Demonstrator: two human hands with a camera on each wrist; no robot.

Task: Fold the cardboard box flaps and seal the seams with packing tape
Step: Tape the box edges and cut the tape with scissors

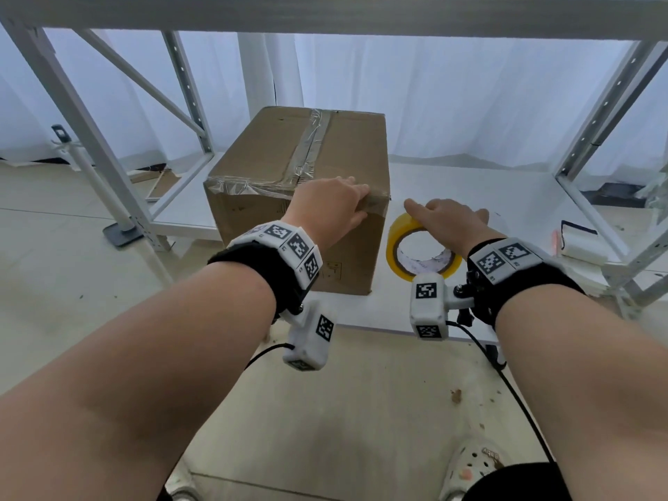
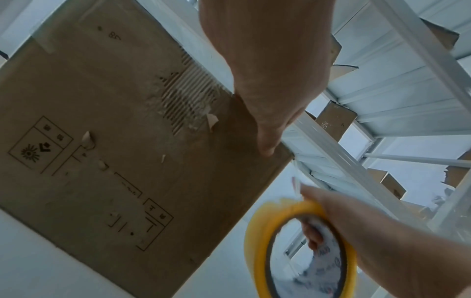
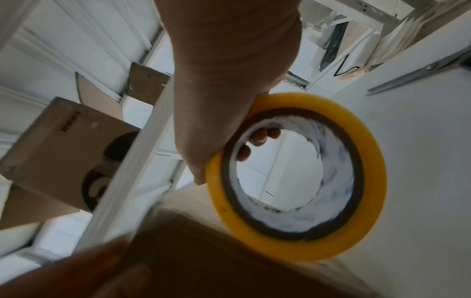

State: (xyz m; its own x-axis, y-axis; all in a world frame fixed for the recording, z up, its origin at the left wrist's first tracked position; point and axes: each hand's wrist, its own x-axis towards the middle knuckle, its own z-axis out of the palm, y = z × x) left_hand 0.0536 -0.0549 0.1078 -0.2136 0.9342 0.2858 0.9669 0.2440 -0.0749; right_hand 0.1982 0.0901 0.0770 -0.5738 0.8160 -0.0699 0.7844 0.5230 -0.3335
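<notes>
Here, tape roll (image 1: 419, 247) on edge, axis toward the box (image 1: 289, 168).

both bare forearms reach forward, each wrist wrapped in a black band carrying a white marker block. the left hand (image 1: 330, 204) lies palm down with its fingers straight, pressing on the near top edge of the cardboard box (image 1: 274, 157), thumb running down the front face. the right hand (image 1: 446, 216) grips the yellow tape roll (image 1: 397, 244) from above, fingertips (image 3: 257, 139) curled inside its core, index finger extended toward the box.
</notes>
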